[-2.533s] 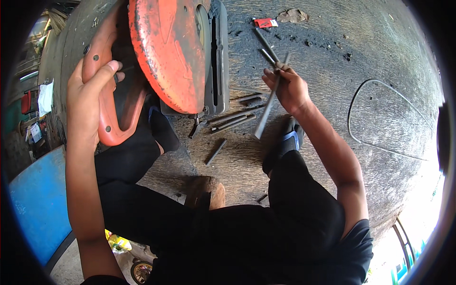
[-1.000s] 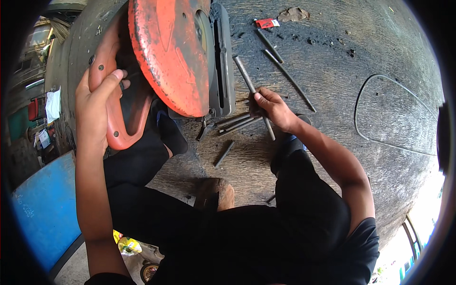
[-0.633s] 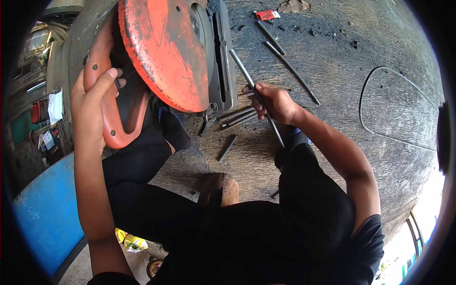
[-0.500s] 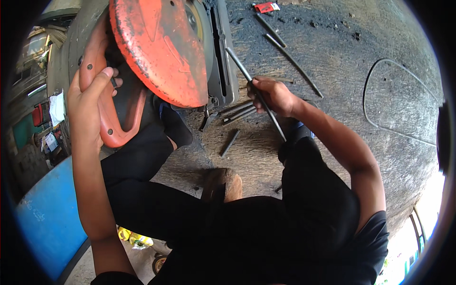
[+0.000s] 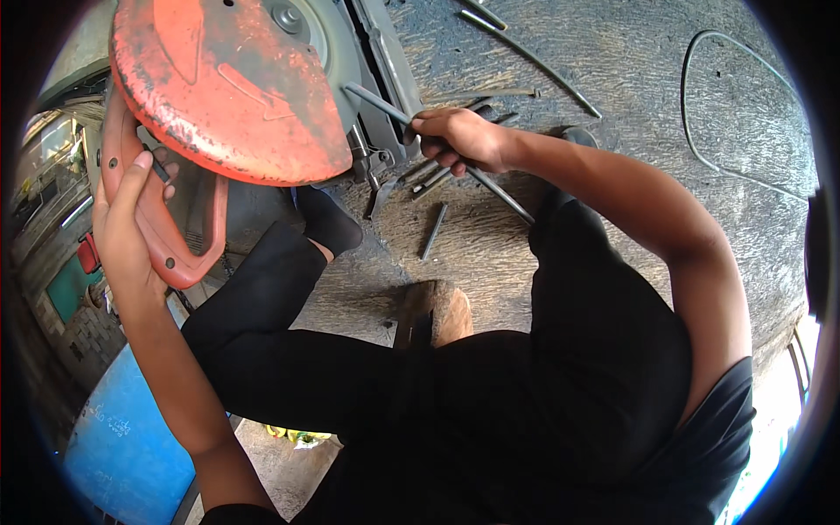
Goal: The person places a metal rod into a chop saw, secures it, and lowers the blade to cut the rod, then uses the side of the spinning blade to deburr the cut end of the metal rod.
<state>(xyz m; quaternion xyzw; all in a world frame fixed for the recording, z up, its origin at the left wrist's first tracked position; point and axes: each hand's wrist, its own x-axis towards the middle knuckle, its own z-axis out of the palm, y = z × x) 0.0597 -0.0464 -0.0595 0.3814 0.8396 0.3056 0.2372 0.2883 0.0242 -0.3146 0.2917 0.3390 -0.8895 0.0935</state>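
Note:
My left hand [image 5: 127, 223] is wrapped round the orange looped handle [image 5: 171, 254] of a cut-off saw, the thumb over its inner side near the dark trigger. The saw's worn orange blade guard [image 5: 236, 105] covers much of the grey cutting disc [image 5: 325, 44]. In my right hand [image 5: 459, 140] is a thin metal rod [image 5: 503, 194], gripped with the fingers curled round it. The rod slants from near my knee up to the disc's edge, where its far end lies beside the disc; whether they touch I cannot tell.
Several cut rods [image 5: 534, 57] lie on the dusty, scarred floor. One short piece [image 5: 433, 231] rests near a wooden block [image 5: 451, 311] between my legs. A bent wire loop [image 5: 687, 105] lies at the right. At the lower left stands a blue barrel-like surface [image 5: 131, 437].
My right hand has carried the rod left and up, bringing its far end to the disc. The saw's handle, guard and my left hand now appear farther left as the view shifted.

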